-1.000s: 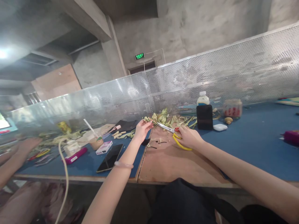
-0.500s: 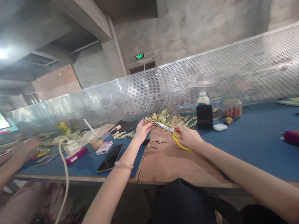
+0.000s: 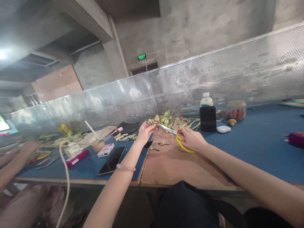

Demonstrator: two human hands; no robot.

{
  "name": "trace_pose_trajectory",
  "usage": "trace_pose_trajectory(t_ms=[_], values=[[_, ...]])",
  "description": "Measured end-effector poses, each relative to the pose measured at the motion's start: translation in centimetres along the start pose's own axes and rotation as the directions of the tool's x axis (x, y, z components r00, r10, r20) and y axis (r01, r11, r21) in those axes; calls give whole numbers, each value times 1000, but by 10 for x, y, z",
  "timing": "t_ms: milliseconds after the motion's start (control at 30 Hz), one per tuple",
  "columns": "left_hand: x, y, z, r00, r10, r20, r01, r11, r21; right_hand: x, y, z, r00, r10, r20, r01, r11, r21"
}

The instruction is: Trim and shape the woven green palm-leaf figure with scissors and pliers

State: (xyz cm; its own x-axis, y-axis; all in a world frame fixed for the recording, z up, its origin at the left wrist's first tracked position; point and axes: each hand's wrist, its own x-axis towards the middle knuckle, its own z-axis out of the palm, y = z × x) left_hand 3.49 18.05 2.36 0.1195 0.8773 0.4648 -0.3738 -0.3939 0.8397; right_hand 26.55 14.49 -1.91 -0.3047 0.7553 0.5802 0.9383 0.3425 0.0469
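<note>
My left hand (image 3: pixel 145 133) pinches a small bunch of dried-looking greenish plant material (image 3: pixel 152 121) with hints of red, over the far edge of a brown board (image 3: pixel 171 164). In my right hand (image 3: pixel 191 139) is a pair of scissors (image 3: pixel 171 129) with yellow and red handles. Their blades point left, the tips close to my left fingers and the bunch; whether they touch it I cannot tell. Behind both hands lies a heap of pale green leaves and stalks (image 3: pixel 178 121). A few dark thin scraps (image 3: pixel 163 144) rest on the board.
A dark phone (image 3: pixel 208 118) stands against a white-capped bottle (image 3: pixel 206 100), beside a white earbud case (image 3: pixel 223 129) and a jar (image 3: pixel 236 110). On the left are another phone (image 3: pixel 112 161), a drink cup with straw (image 3: pixel 98 145), a hose (image 3: pixel 67 177) and another person's hands (image 3: pixel 29 147).
My hands, the bunch and the scissors look nearly unmoved. At far left, the other person's hands have shifted slightly.
</note>
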Motion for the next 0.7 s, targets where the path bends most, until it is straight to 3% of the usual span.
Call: trace_pose_trajectory(t_ms=[500, 700], values=[[0, 0, 0, 1000, -15, -25, 14, 1000, -13, 0, 0, 0, 1000, -25, -8, 24, 1000, -15], [1, 2, 0, 995, -95, -28, 94, 996, -7, 1, -2, -3, 1000, -5, -25, 5, 1000, -9]])
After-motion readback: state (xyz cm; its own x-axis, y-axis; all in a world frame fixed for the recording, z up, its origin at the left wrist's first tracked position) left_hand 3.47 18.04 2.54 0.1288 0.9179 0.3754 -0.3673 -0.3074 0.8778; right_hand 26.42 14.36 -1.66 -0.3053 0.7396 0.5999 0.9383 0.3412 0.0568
